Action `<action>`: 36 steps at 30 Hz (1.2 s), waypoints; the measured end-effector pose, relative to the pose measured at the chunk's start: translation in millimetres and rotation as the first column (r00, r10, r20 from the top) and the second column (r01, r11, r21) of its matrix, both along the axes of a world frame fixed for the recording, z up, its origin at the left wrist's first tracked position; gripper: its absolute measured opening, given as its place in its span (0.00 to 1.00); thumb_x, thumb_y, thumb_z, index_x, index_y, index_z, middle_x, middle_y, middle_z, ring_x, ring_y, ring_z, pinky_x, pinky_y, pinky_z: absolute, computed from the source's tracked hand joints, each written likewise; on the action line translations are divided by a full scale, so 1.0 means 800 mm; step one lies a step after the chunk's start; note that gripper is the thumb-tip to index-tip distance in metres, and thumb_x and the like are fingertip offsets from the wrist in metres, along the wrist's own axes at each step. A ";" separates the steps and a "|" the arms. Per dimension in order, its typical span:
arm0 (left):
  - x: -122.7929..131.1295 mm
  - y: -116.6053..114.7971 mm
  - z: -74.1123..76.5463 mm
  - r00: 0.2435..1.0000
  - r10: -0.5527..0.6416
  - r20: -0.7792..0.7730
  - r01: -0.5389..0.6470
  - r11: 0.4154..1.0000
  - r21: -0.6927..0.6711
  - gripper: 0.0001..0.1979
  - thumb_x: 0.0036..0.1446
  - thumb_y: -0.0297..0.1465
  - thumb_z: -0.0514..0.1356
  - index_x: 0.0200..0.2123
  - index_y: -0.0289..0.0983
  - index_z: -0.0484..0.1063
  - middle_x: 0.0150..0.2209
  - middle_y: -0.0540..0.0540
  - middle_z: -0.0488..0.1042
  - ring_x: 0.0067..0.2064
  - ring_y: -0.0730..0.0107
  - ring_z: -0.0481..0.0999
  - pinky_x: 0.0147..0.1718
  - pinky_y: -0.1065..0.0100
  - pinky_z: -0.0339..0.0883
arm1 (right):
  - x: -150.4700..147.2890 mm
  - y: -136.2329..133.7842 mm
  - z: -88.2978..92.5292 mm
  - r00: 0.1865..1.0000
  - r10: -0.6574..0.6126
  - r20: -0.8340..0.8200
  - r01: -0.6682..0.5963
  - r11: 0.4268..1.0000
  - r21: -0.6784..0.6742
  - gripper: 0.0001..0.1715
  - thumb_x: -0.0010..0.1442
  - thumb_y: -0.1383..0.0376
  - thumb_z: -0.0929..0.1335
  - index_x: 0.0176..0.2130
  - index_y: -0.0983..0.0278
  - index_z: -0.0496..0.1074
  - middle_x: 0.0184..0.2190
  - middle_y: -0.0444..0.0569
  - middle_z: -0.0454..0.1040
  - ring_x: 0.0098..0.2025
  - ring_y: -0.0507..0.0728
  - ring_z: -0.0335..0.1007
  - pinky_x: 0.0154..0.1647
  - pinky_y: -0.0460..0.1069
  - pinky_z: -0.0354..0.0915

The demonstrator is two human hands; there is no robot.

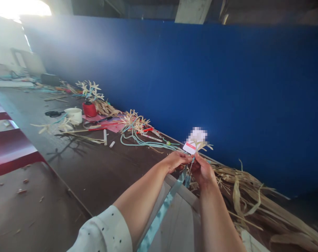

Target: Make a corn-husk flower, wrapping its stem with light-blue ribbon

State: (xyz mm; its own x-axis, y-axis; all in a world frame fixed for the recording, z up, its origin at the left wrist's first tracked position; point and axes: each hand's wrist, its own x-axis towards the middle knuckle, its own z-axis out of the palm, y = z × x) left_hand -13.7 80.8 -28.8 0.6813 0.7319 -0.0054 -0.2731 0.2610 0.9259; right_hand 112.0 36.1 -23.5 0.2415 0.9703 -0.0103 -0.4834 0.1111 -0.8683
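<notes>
My right hand (204, 170) pinches the thin stem of a pale dried-husk flower (200, 144), whose petals stick up above my fingers. Close against it, my left hand (177, 161) is closed, its fingertips meeting the same stem where light-blue material is wrapped. A long light-blue strip (161, 213) hangs from between the hands toward the bottom edge; its upper end is partly hidden by my fingers. Behind the flower is a white card (189, 148) with a red band, its upper part blurred out.
Finished-looking husk flowers on blue stems (135, 122) lie left of my hands. Farther along the dark table (117, 175) are a white cup (74, 114), black scissors (54, 113) and a red pot (89, 109). Dried husks (250, 189) pile up at right. A blue partition (201, 77) borders the back.
</notes>
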 end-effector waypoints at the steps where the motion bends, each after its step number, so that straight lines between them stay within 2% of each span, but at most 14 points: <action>1: 0.000 -0.001 0.001 1.000 0.001 -0.001 -0.001 1.000 -0.006 0.21 0.33 0.41 0.68 0.28 0.31 0.72 0.20 0.53 0.64 0.22 0.83 0.58 0.21 0.75 0.48 | 0.001 0.001 -0.001 1.000 -0.002 -0.007 0.002 1.000 0.004 0.13 0.41 0.61 0.75 0.24 0.66 0.72 0.16 0.40 0.67 0.17 0.45 0.59 0.14 0.40 0.55; 10: -0.002 -0.005 0.006 0.999 0.011 -0.045 -0.009 0.999 0.047 0.22 0.34 0.43 0.67 0.27 0.31 0.73 0.20 0.53 0.63 0.22 0.82 0.58 0.22 0.73 0.50 | 0.001 0.000 -0.003 0.997 0.076 -0.019 -0.075 0.997 0.032 0.12 0.45 0.61 0.73 0.25 0.67 0.71 0.14 0.38 0.61 0.14 0.42 0.49 0.12 0.40 0.49; 20: 0.007 0.007 -0.013 0.998 -0.002 -0.064 0.018 0.966 0.257 0.22 0.39 0.42 0.65 0.34 0.31 0.75 0.23 0.51 0.67 0.24 0.81 0.60 0.26 0.73 0.53 | 0.005 0.001 -0.005 0.998 0.059 -0.029 -0.060 0.997 -0.050 0.13 0.45 0.61 0.73 0.22 0.68 0.70 0.15 0.41 0.64 0.13 0.42 0.50 0.11 0.39 0.47; 25: 0.007 0.005 -0.010 0.993 0.060 -0.100 -0.026 0.950 0.313 0.21 0.40 0.42 0.64 0.33 0.31 0.75 0.24 0.51 0.68 0.26 0.78 0.62 0.28 0.73 0.54 | 0.005 0.002 -0.005 0.994 0.060 -0.086 -0.066 0.996 -0.063 0.12 0.45 0.62 0.73 0.22 0.68 0.70 0.13 0.38 0.61 0.13 0.41 0.46 0.10 0.38 0.46; 29: 0.005 0.004 -0.006 0.987 0.121 -0.109 -0.079 0.941 0.329 0.18 0.41 0.41 0.63 0.30 0.31 0.74 0.22 0.51 0.67 0.24 0.80 0.60 0.26 0.74 0.53 | 0.002 0.002 -0.001 0.998 0.023 -0.056 -0.027 0.997 -0.073 0.12 0.44 0.61 0.74 0.26 0.67 0.72 0.15 0.39 0.63 0.13 0.42 0.48 0.10 0.39 0.48; 33: 0.004 0.006 -0.008 0.984 0.138 -0.115 -0.098 0.949 0.300 0.20 0.42 0.43 0.62 0.31 0.31 0.75 0.20 0.52 0.63 0.22 0.81 0.56 0.23 0.74 0.49 | 0.001 0.000 0.005 0.999 0.043 -0.024 -0.045 0.994 -0.097 0.17 0.46 0.57 0.73 0.33 0.66 0.73 0.15 0.37 0.62 0.12 0.43 0.47 0.09 0.40 0.47; 36: 0.005 0.007 -0.008 0.982 0.153 -0.115 -0.114 0.950 0.290 0.19 0.42 0.42 0.62 0.31 0.31 0.75 0.19 0.53 0.61 0.21 0.81 0.55 0.23 0.74 0.49 | 0.001 -0.001 0.005 0.998 0.028 0.048 -0.022 0.992 -0.125 0.22 0.47 0.51 0.71 0.35 0.66 0.73 0.18 0.41 0.67 0.14 0.44 0.54 0.10 0.41 0.49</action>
State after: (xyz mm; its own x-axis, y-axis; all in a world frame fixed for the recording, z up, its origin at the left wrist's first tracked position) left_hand -9.9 86.3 -35.3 0.5848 0.8009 0.1288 -0.1553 -0.0453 0.9868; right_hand 112.9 35.1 -19.8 0.2207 0.9679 -0.1202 -0.4406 -0.0110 -0.8976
